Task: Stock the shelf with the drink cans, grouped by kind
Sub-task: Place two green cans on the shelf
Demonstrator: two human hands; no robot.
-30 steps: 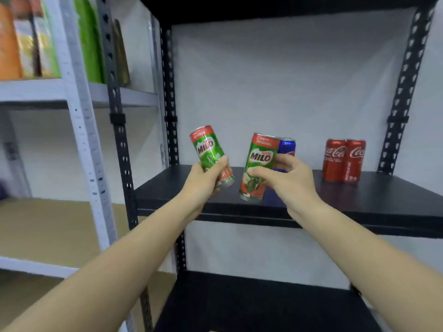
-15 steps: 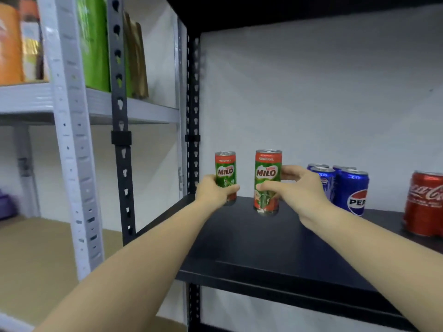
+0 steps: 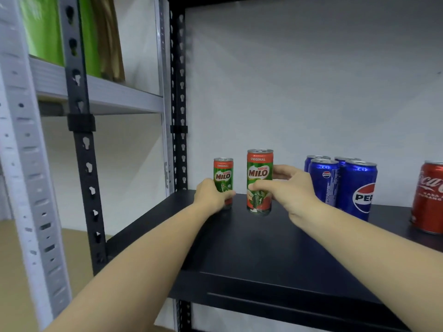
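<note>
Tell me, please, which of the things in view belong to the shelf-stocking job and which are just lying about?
Part of the job:
- left Milo can, held by the left hand
- right Milo can, held by the right hand
- Pepsi cans
- Coca-Cola can
- black shelf

Just lying about:
- green packets and a brown packet on the grey rack
</note>
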